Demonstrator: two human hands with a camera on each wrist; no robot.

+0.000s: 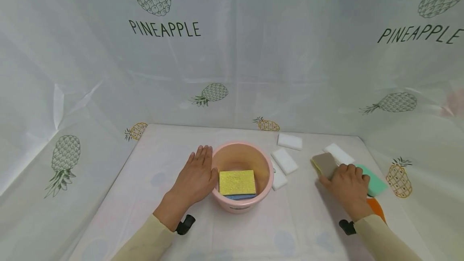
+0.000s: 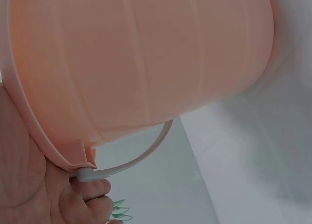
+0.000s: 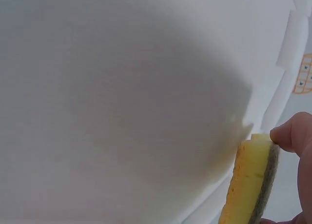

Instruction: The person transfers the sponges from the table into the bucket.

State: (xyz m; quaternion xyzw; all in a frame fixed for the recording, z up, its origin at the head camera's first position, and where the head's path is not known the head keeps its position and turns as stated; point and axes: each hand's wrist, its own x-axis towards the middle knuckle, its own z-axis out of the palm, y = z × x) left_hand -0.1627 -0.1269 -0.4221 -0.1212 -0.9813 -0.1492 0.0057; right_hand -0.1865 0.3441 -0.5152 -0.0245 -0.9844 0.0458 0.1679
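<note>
A pink bucket stands in the middle of the table with a yellow sponge inside, a blue edge showing beneath it. My left hand lies along the bucket's left rim, its fingers straight in the head view. The left wrist view shows the bucket's side and its grey handle close to the fingers. My right hand pinches a yellow scouring sponge with a grey-brown pad, raised above the table on the right. A white sponge block lies just behind it.
Between bucket and right hand lie more white blocks, one at the back and another nearer. A third white block sits against the bucket. A green item and an orange item are partly hidden by my right arm. Pineapple-printed sheeting surrounds the table.
</note>
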